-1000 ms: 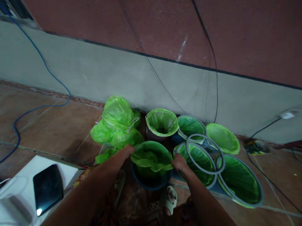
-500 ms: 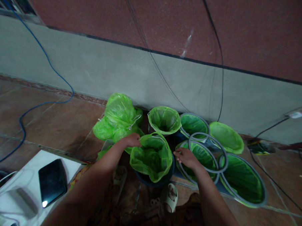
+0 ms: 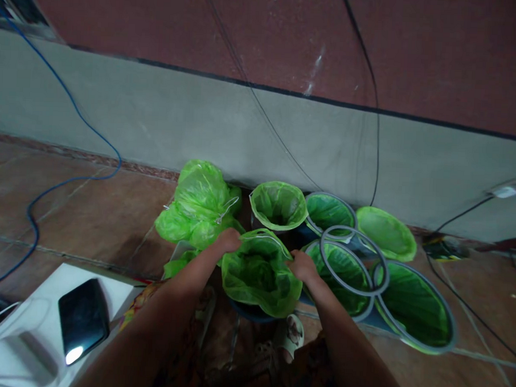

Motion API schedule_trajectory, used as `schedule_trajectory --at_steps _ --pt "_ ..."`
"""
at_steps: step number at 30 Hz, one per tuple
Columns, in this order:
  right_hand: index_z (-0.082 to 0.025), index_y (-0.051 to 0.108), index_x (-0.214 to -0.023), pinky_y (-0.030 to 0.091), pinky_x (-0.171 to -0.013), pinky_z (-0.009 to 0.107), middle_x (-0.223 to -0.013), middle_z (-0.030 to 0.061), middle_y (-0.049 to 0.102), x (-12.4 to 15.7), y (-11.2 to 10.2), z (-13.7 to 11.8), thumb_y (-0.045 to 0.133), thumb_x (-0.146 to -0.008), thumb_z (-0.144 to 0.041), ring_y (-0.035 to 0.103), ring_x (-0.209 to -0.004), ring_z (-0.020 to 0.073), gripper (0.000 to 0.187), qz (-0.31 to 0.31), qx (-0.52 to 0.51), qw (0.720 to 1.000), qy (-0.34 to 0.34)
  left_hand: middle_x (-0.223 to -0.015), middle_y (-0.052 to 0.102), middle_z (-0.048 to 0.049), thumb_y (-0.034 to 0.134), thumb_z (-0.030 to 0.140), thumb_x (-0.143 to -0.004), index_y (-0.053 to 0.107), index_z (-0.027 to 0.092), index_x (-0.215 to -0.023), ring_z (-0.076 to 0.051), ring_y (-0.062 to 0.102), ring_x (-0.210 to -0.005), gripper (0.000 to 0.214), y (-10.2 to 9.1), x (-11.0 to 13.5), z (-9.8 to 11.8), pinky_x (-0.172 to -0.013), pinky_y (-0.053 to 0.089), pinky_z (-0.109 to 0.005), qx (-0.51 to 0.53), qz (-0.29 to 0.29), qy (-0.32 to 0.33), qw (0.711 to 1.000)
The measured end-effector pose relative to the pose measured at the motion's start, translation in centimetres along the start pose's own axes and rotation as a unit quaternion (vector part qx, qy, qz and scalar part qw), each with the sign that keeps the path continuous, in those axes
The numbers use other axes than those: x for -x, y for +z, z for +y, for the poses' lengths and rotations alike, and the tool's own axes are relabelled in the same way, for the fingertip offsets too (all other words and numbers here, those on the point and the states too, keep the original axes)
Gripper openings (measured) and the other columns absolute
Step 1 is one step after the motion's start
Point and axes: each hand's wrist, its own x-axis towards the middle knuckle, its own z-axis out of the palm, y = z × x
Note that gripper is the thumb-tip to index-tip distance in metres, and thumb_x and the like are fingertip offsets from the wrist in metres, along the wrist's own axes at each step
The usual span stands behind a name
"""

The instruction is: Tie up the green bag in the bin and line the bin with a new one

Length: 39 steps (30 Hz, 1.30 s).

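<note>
Two grips on the bag [image 3: 257, 295]: left hand [image 3: 229, 239] pinched its rim at far left, right hand [image 3: 301, 265] at the right edge, slightly closer to the body. Bag sat between them over the bin [image 3: 253, 313], mouth up and roughly round, no clear long axis, neither hand nearer. Lined bins [image 3: 419, 309] stood right, bag heap [image 3: 200, 199] far-left.

A dark-screened device [image 3: 84, 317] lies on a white surface [image 3: 43, 299]; blue cable [image 3: 35, 226] crosses tiles [image 3: 99, 209].
</note>
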Motion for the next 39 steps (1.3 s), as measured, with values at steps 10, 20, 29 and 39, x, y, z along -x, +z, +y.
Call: schedule_trajectory --at_steps 10,20,29,39 --pt "-0.021 0.073 -0.095 0.042 -0.066 0.026 -0.090 0.0056 0.073 1.1 -4.1 3.3 0.052 -0.082 -0.026 0.065 -0.086 0.0212 0.026 0.078 0.016 0.996 0.034 -0.105 0.069 -0.0108 0.044 0.009 -0.081 0.072 0.017 -0.102 -0.025 0.061 -0.104 0.036 -3.0 0.7 0.0 -0.093 0.046 -0.035 -0.230 0.083 0.056 0.968" --pt "-0.011 0.046 -0.136 0.041 -0.093 0.033 -0.126 0.0162 0.058 1.1 -2.2 0.4 0.067 -0.075 -0.034 0.055 -0.114 0.0265 0.068 0.073 0.011 0.996 -0.057 -0.104 0.070 -0.0104 0.043 0.016 -0.084 0.071 0.021 -0.106 -0.026 0.064 -0.102 0.036 -2.0 1.8 0.9 -0.085 0.050 -0.035 -0.311 0.075 0.066 0.945" --pt "-0.018 0.032 -0.143 0.038 -0.093 0.042 -0.127 0.0155 0.056 -0.4 0.1 -3.7 0.070 -0.075 -0.029 0.052 -0.116 0.0311 0.078 0.124 0.082 0.988 -0.037 -0.105 0.070 -0.0106 0.045 0.019 -0.085 0.070 0.021 -0.103 -0.026 0.064 -0.102 0.031 -1.9 1.6 0.8 -0.085 0.050 -0.034 -0.348 0.057 0.068 0.933" --pt "-0.020 0.063 -0.101 0.043 -0.072 0.031 -0.092 0.0109 0.071 -0.2 -1.0 -3.4 0.038 -0.095 -0.030 0.066 -0.091 0.0240 0.028 0.103 0.103 0.989 0.002 -0.103 0.069 -0.0122 0.048 0.016 -0.084 0.067 0.015 -0.106 -0.026 0.064 -0.103 0.029 -1.4 1.3 0.3 -0.087 0.049 -0.036 -0.354 0.034 0.081 0.931"
